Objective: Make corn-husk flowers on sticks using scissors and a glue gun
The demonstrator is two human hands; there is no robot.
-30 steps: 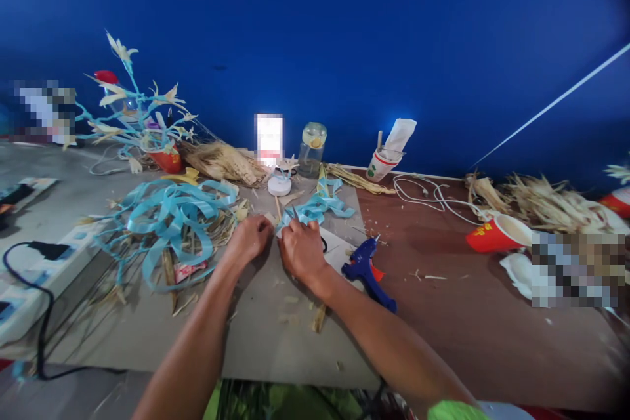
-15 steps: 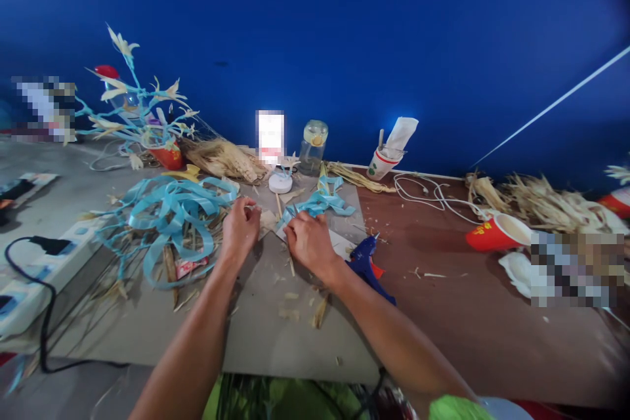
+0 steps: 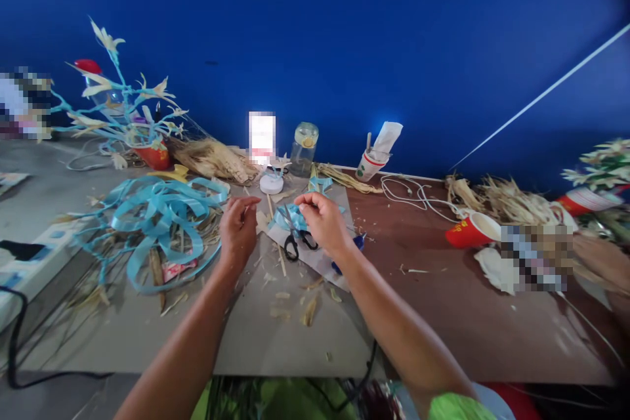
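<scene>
My left hand (image 3: 237, 228) hovers over the grey mat (image 3: 246, 328) with its fingers curled and thumb and forefinger close together; what they pinch is too small to make out. A short way to its right, my right hand (image 3: 323, 220) pinches a small piece of light-blue ribbon (image 3: 290, 215) lifted just above the mat. Black-handled scissors (image 3: 298, 244) lie on a white sheet right below that ribbon. The blue glue gun (image 3: 355, 244) is mostly hidden behind my right wrist. Bits of dry husk (image 3: 309, 307) litter the mat near my forearms.
A loose heap of blue ribbon (image 3: 157, 213) lies left of my left hand. Behind it stand a ribbon-and-husk tree in a red cup (image 3: 151, 155), a glass jar (image 3: 302, 147) and a paper cup (image 3: 369, 164). To the right are a white cable (image 3: 416, 193), a tipped red cup (image 3: 470, 231) and husks (image 3: 512, 200).
Both hands have lifted and moved apart; the right hand rose with the ribbon piece, uncovering the scissors. The camera view shifted right, and the glue gun is now hidden behind my wrist.
</scene>
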